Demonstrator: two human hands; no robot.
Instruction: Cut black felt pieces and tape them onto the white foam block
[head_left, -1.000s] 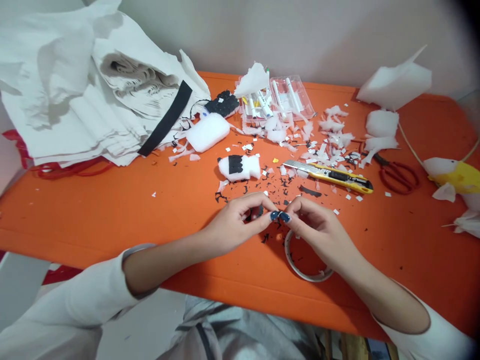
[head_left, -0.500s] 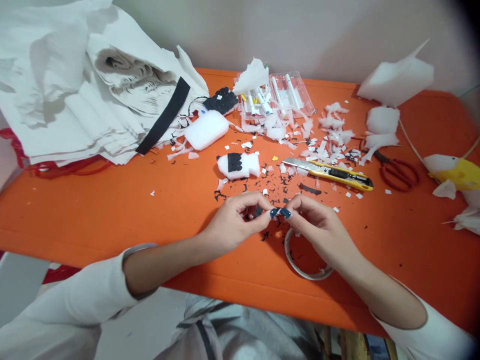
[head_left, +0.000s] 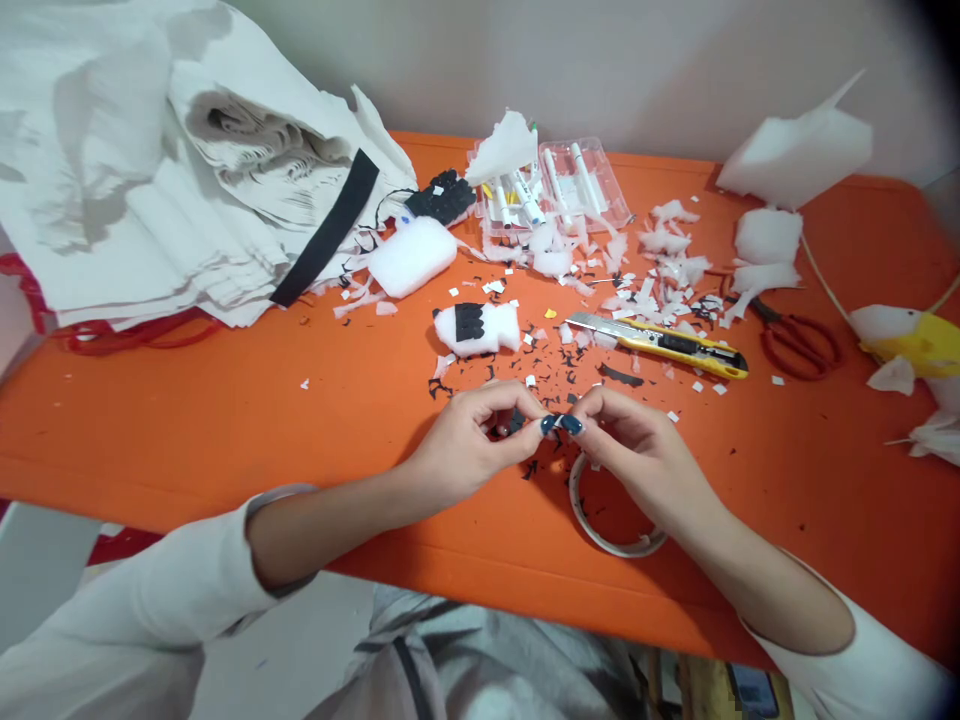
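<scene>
My left hand (head_left: 469,440) and my right hand (head_left: 656,455) meet at the fingertips above the table's front half. Both are closed in a pinch on a tiny dark piece with a white side, mostly covered by the fingers and dark nails. Another black scrap (head_left: 516,421) shows by the curled fingers of my left hand. Just beyond the hands lies a white foam fish shape (head_left: 496,327) with rows of black scalloped strips (head_left: 469,321) across part of it. A roll of tape (head_left: 600,545) lies flat, partly under my right hand.
Black and white scraps litter the orange table (head_left: 360,400). A yellow box cutter (head_left: 675,345), blade out, and red-handled scissors (head_left: 802,340) lie to the right. Behind are a marker case (head_left: 607,205), a white foam block (head_left: 414,258), a black strip (head_left: 330,230) and piled white sheets (head_left: 150,220).
</scene>
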